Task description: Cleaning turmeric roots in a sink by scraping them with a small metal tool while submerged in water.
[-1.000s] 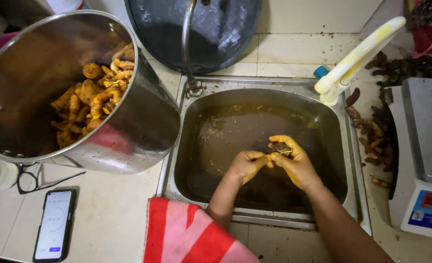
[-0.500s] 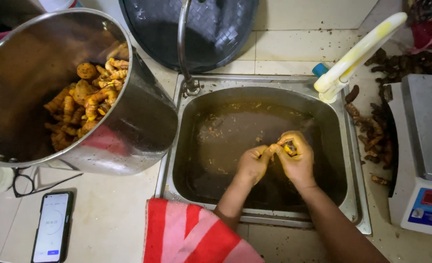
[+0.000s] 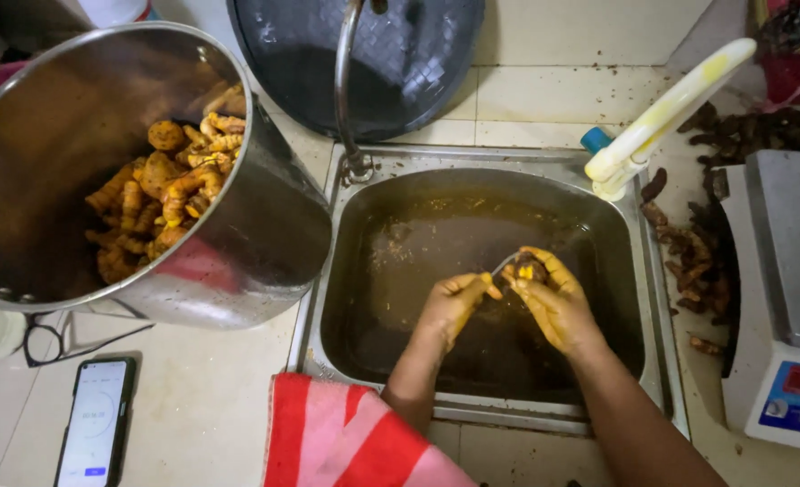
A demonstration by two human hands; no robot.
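a big steel pot (image 3: 265, 243) of peeled yellow roots (image 3: 161, 194) lies tilted at the desk's (image 3: 202, 397) left edge, touching the sink (image 3: 481, 180). a scale (image 3: 792, 298) sits at the right edge. over the sink's middle, the right hand (image 3: 553, 302) is curled around a small root piece (image 3: 526, 269); the left hand (image 3: 454, 302) is narrowed on a thin scraper (image 3: 501, 263) set against it.

Both forearms extended forward, left hand (image 3: 454, 302) and right hand (image 3: 551, 298) curled, fingertips meeting, yellow-stained
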